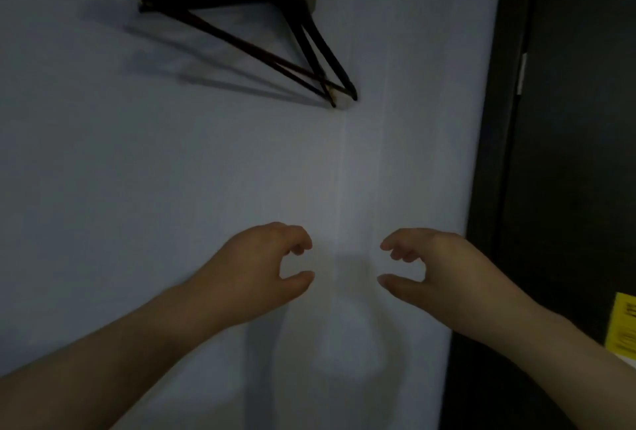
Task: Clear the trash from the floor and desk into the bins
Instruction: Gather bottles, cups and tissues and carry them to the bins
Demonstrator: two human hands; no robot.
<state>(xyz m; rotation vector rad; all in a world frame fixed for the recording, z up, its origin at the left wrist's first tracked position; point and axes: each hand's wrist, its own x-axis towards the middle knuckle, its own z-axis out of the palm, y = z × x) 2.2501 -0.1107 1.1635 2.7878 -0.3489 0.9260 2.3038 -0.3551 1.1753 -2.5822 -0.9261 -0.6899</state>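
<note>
Both my hands are raised in front of a pale wall [172,171] in dim light. My left hand [261,268] is at the lower middle, its fingers loosely curled and its thumb pointing right, with nothing in it. My right hand [433,268] mirrors it a short way to the right, fingers loosely curled, thumb pointing left, also holding nothing. A gap of bare wall separates the two hands. No trash, bin, floor or desk is in view.
Several dark clothes hangers [268,34] hang on the wall at the upper left of centre, casting shadows. A dark door or panel [568,154] fills the right side. A yellow notice [623,323] shows at the right edge.
</note>
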